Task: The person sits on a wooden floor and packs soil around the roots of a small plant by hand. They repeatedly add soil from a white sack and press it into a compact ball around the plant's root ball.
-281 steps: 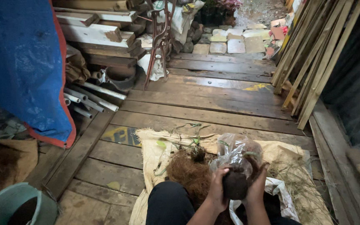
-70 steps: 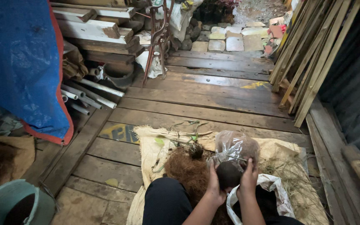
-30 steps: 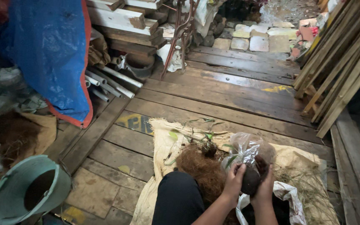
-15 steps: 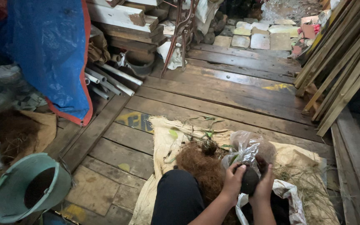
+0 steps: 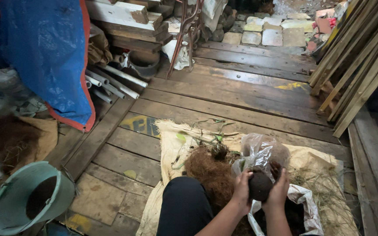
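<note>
Both hands cup a dark round ball of soil (image 5: 259,185) — the left hand (image 5: 242,188) closed on its left side, the right hand (image 5: 279,189) closed on its right, the pair as they were half a second ago. The ball sits low over the burlap sack (image 5: 171,144), near that sack's near edge, just beside a mound of brown coconut fibre (image 5: 211,172). A clear plastic bag (image 5: 259,150) rises right behind it. What has changed is the view — over the last seconds it swung left, so a green bucket (image 5: 27,199) shows at the plank floor's (image 5: 224,98) near left corner. The shaping seems unfinished.
</note>
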